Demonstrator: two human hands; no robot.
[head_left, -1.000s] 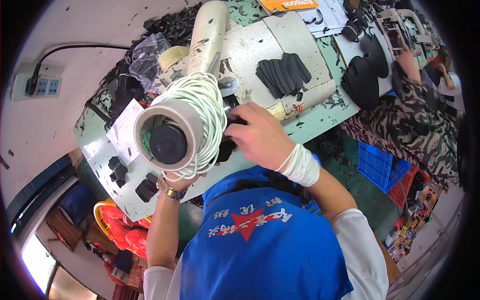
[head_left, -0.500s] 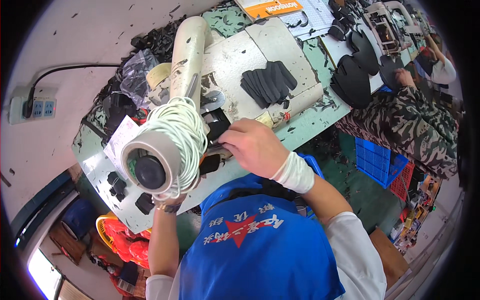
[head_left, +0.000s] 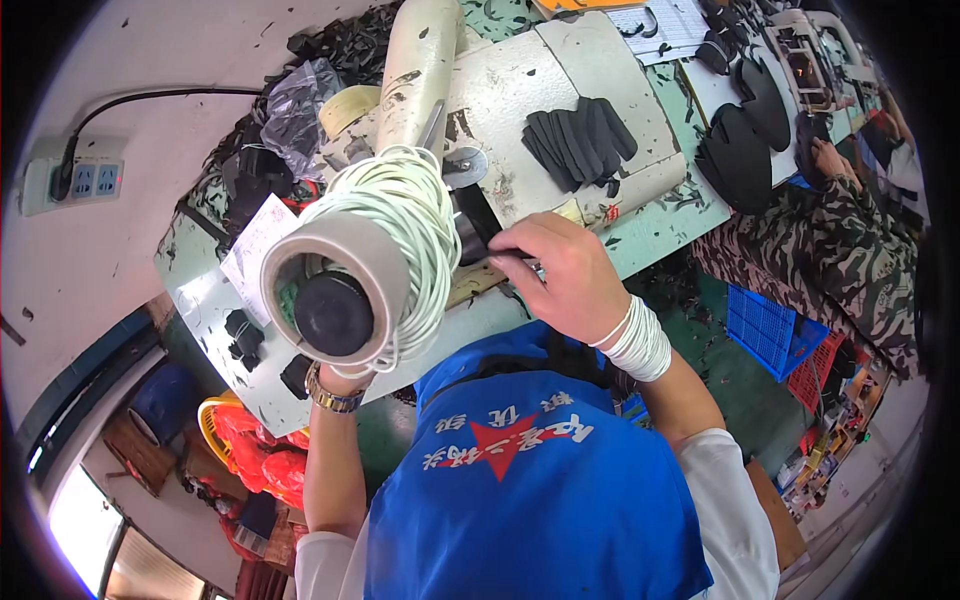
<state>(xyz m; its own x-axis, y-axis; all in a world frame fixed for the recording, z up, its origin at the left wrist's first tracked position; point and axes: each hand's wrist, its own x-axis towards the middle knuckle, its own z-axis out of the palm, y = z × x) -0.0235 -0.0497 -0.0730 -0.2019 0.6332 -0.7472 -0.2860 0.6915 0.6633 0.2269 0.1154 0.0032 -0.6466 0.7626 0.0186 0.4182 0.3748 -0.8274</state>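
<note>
My right hand [head_left: 565, 268], with a thick band of white cord round its wrist, is at the front edge of a cream machine [head_left: 415, 75]. Its thumb and forefinger pinch the edge of a flat black piece [head_left: 478, 222] of sheet material. The machine's round end [head_left: 385, 255] carries a coil of white cord [head_left: 425, 215] and hides most of my left hand [head_left: 345, 380]. Only a little of that hand shows, above a metal watch [head_left: 335, 393]; its fingers are out of sight. Curved black strips [head_left: 580, 145] lie fanned out on the machine's flat bed.
Black scraps [head_left: 345, 50] heap up behind the machine, near a clear plastic bag [head_left: 300, 105]. Small black pieces [head_left: 243, 335] sit at the table's left. A co-worker's camouflage sleeve [head_left: 810, 235] shows at right, above a blue crate [head_left: 765, 330]. A power socket [head_left: 90, 182] is on the wall.
The whole view has shifted, placing the machine further right and higher. My right hand has drawn slightly rightward from the round end. More of the left watch shows; a black piece by the front edge has gone from sight.
</note>
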